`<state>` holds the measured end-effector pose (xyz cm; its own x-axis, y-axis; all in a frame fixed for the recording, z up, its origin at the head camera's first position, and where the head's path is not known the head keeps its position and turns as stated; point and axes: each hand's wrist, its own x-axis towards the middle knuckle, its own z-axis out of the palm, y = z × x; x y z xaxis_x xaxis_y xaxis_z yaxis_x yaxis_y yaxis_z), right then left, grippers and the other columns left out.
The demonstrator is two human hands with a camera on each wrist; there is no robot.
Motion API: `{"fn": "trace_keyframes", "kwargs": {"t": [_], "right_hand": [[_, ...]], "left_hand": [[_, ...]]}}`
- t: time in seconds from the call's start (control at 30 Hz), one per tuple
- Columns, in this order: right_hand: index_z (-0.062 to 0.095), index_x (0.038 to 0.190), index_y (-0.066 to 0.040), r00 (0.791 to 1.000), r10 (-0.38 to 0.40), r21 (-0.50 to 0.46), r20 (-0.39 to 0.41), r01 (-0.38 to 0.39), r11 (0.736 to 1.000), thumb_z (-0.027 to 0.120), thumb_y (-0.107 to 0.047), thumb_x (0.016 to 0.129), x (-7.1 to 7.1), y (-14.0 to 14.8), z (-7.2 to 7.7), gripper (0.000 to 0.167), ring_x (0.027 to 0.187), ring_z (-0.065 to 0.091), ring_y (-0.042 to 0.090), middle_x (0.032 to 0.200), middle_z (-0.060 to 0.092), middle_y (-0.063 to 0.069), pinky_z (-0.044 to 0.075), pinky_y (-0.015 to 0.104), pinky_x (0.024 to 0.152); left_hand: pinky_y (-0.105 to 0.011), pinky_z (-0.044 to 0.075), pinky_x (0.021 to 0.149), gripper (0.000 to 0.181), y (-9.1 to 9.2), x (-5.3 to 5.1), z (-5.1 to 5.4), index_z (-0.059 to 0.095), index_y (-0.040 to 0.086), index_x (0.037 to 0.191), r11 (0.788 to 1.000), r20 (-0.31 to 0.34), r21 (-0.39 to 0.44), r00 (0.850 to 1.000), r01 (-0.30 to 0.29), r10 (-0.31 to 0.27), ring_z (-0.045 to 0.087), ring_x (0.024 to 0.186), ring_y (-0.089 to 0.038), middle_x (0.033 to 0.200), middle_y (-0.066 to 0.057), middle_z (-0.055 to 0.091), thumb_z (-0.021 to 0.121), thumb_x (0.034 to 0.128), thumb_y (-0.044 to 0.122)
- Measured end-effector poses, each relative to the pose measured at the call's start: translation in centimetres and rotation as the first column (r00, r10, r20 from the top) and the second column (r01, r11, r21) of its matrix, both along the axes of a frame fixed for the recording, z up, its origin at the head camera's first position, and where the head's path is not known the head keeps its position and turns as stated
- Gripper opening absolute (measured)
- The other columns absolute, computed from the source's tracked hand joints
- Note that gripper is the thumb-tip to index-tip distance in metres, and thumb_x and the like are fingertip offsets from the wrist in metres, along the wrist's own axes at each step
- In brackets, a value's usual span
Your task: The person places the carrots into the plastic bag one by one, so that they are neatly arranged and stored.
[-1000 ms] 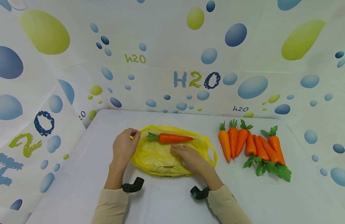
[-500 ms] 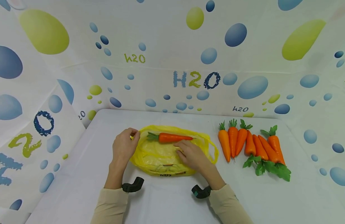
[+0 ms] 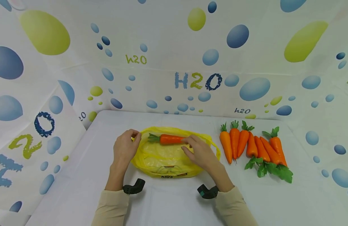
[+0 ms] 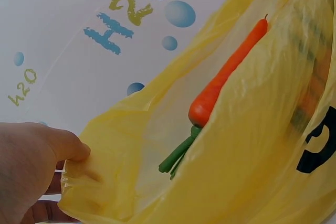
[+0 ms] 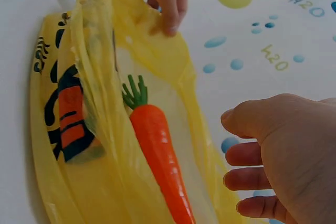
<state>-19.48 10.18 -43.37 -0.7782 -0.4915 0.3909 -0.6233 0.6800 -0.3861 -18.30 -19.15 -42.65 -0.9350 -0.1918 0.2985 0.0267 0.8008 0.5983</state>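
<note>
A yellow plastic bag (image 3: 159,156) lies on the white table with its mouth open. Inside it is an orange carrot (image 3: 170,139), green top pointing left; the left wrist view shows the whole carrot (image 4: 215,87). My left hand (image 3: 126,146) pinches the bag's left rim between thumb and fingers. Over the right part of the bag is my right hand (image 3: 201,153), which covers the carrot's tip in the head view. In the right wrist view that hand's fingers (image 5: 245,179) are spread loosely apart and hold nothing.
To the right of the bag, several more carrots (image 3: 243,142) lie side by side, some with leaves toward the back and others with leaves (image 3: 271,169) toward the front. Behind the table (image 3: 162,201) hangs a white backdrop (image 3: 162,34) with blue and green spots.
My right hand has moved right and slightly back, away from the bag's middle toward the carrot's tip. The left hand stays at the rim, and the carrot lies where it was.
</note>
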Motion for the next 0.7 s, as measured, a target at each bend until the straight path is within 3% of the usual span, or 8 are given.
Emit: {"fn": "trace_keyframes", "kwargs": {"t": [0.4, 0.7], "right_hand": [[0.066, 0.120, -0.004, 0.996, -0.073, -0.101, -0.047, 0.068, 0.993, 0.069, -0.019, 0.094, -0.5, 2.0, 1.2, 0.031, 0.088, 0.059, 0.024, 0.104, 0.063, 0.010, 0.054, 0.028, 0.072], [0.059, 0.127, -0.003, 0.991, -0.112, -0.183, -0.079, 0.096, 0.978, 0.070, -0.014, 0.092, -0.8, 3.7, 1.9, 0.038, 0.087, 0.056, 0.024, 0.103, 0.061, 0.010, 0.054, 0.034, 0.073]], "left_hand": [[-0.037, 0.051, 0.066, 0.028, 0.0, 0.1, 0.0, 0.071, 0.003, 0.108, 1.000, -0.008, 0.001, 1.000, 0.000, 0.000, 0.064, 0.077, -0.028, 0.101, -0.015, 0.073, 0.057, 0.0995, 0.027], [-0.038, 0.052, 0.066, 0.028, 0.0, 0.1, 0.0, 0.071, 0.003, 0.107, 1.000, -0.017, 0.004, 1.000, 0.001, -0.001, 0.064, 0.077, -0.028, 0.100, -0.015, 0.073, 0.057, 0.0995, 0.027]]}}
